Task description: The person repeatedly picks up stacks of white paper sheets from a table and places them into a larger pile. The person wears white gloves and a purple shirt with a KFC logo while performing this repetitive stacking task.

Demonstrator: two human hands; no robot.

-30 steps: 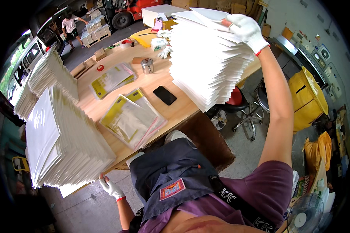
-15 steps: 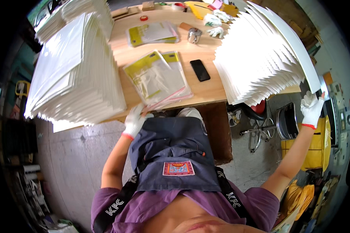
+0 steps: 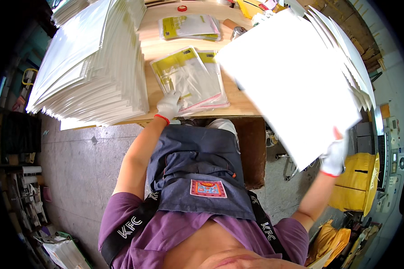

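Note:
My left hand (image 3: pixel 169 105), in a white glove with a red cuff, lies at the lower left edge of a clear plastic bag (image 3: pixel 194 80). Its fingers reach onto the bag, stretched out. This bag has an olive-green top and a pink strip near its lower edge, and it overlaps another bag (image 3: pixel 208 57) of the same look. My right hand (image 3: pixel 335 154), gloved the same way, grips a large white sheet (image 3: pixel 296 85) near its lower right corner, thumb on top. The sheet is tilted and hangs partly past the table's front edge. It hides most of the white stack behind it.
A tall stack of sleeved white sheets (image 3: pixel 90 71) fills the table's left side. Further back lie more green-topped bags (image 3: pixel 189 27), a metal canister (image 3: pixel 239 32) and a red tape roll (image 3: pixel 182 8). Several white sheets (image 3: pixel 345 54) fan out at right. A yellow bin (image 3: pixel 357 184) stands below them.
My right hand has drawn a white sheet from the right stack inward over the table, covering the phone. My left hand has moved forward from the table edge onto the plastic bag.

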